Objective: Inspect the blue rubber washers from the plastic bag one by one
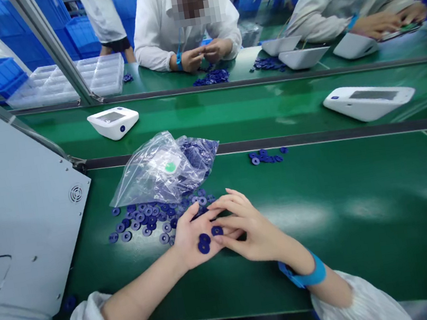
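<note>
My left hand (193, 240) lies palm up and open above the green work surface, its fingers stretched out toward the right. Two small dark blue discs (204, 243) with centre holes rest on that palm, partly overlapping. My right hand (250, 227) reaches over the left fingers, thumb and forefinger closed on another blue disc (216, 230). Many similar discs (141, 217) are scattered on the surface just beyond my left hand. Behind them lies a clear plastic bag (151, 174) filled with more discs.
A smaller group of discs (265, 157) lies beyond my right hand. Two white devices with screens, one left (114, 124) and one right (369, 101), stand on the green conveyor (230, 109). A grey metal cabinet (12, 211) borders the left. Co-workers (186, 30) sit opposite.
</note>
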### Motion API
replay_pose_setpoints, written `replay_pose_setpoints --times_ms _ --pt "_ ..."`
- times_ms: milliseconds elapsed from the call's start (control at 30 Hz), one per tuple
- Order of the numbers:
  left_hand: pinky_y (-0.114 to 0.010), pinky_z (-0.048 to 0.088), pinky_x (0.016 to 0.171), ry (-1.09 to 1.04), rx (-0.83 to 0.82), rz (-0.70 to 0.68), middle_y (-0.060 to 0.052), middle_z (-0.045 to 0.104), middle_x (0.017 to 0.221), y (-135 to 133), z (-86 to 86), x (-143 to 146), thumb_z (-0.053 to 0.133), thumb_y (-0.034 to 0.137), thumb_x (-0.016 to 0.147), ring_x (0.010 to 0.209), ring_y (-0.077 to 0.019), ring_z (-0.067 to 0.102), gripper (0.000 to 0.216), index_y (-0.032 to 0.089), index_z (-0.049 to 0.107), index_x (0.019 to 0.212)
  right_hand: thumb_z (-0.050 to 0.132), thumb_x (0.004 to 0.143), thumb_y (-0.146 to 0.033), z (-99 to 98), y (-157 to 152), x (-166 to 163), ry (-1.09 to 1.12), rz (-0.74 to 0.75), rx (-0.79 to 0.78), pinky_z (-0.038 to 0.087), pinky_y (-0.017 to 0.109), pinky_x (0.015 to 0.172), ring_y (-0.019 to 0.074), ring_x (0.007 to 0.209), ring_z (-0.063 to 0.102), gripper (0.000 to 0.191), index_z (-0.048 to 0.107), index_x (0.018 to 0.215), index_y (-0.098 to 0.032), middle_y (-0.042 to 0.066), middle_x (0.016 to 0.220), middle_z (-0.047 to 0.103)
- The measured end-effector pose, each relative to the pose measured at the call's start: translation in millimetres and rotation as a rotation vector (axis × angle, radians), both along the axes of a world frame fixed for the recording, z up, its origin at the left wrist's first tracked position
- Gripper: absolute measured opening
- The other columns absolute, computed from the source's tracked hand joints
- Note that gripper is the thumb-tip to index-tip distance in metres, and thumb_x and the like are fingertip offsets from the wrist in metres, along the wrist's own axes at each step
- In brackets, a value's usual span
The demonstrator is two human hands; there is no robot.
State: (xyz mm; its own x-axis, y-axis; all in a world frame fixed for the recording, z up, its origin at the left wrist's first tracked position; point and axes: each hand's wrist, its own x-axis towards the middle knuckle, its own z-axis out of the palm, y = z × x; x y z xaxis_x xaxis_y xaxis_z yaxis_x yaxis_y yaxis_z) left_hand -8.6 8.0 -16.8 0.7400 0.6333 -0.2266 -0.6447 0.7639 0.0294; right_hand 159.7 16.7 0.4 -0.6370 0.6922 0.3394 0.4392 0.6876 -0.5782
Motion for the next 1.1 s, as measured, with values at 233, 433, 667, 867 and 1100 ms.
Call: replay_pose_setpoints --times_ms 233,433,667,867,1100 --pt "-0.032 0.052 0.062 0.206 0.06 -0.182 -0.004 0.057 0.071 0 -11.6 1 0.056 0.041 0.083 0.061 -0.0154 0.057 0.031 0.01 0.061 0.088 0.07 0.083 -0.02 -1.0 2 1 0.279 -0.009 0.027 0.038 0.054 0.105 0.0199 0.091 0.06 0.017 0.065 0.099 -0.02 0.006 0.096 0.063" --pt "-0.011 0.01 0.029 0.169 0.143 -0.304 0.002 0.049 0.062 -1 -6.6 -6 0.071 0.046 0.077 0.039 -0.0022 0.026 0.04 0.01 0.061 0.091 0.075 0.08 -0.03 3.5 0 -2 0.414 -0.028 -0.168 0.049 0.044 0.086 0.0178 0.074 0.053 0.011 0.069 0.085 -0.021 0.001 0.071 0.057" --pt "-0.013 0.01 0.029 0.192 0.291 -0.305 0.0 0.052 0.061 -2 -4.3 -8 0.078 0.045 0.07 0.039 -0.0015 0.024 0.043 0.009 0.061 0.089 0.08 0.073 -0.034 -1.5 -2 -1 0.557 0.024 -0.252 0.048 0.042 0.082 0.0196 0.078 0.053 0.023 0.071 0.092 -0.025 0.001 0.07 0.058" --pt "-0.012 0.01 0.031 0.199 0.315 -0.279 0.003 0.042 0.06 -4 -4.3 -8 0.083 0.04 0.066 0.042 -0.0011 0.023 0.04 0.011 0.06 0.083 0.075 0.08 -0.027 0.2 -1 3 0.649 0.081 -0.361 0.046 0.043 0.086 0.0179 0.078 0.054 0.007 0.072 0.086 -0.024 0.002 0.076 0.059" --pt "-0.011 0.011 0.031 0.19 0.337 -0.244 0.003 0.045 0.06 -6 -8.4 -8 0.082 0.037 0.069 0.042 -0.0003 0.024 0.036 0.012 0.066 0.087 0.081 0.073 -0.024 -1.5 -2 4 0.695 0.086 -0.417 0.046 0.042 0.086 0.0187 0.081 0.055 0.017 0.073 0.088 -0.025 0.002 0.079 0.061"
